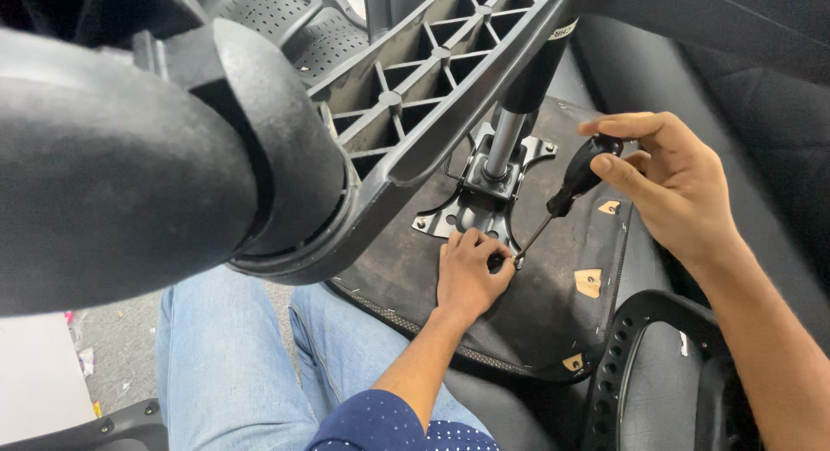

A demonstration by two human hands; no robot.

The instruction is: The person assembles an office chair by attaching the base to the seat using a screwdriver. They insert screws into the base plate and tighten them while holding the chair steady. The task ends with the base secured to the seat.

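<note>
An upturned office chair lies across my lap, with the dark fabric underside of its seat (536, 304) facing up. A metal mounting plate (471, 213) with a gas cylinder (506, 140) is fixed to that underside. My right hand (670, 183) grips a black-handled screwdriver (575, 179), its tip set at the plate's near right corner. Fingers of my left hand (467, 274) pinch around the screw at that tip and rest on the fabric.
The chair's black star base (432, 79) and a large caster wheel (259, 131) loom close at the upper left. A perforated black armrest (657, 373) lies at the lower right. My legs in blue jeans (233, 356) are below; another chair part (303, 23) is behind.
</note>
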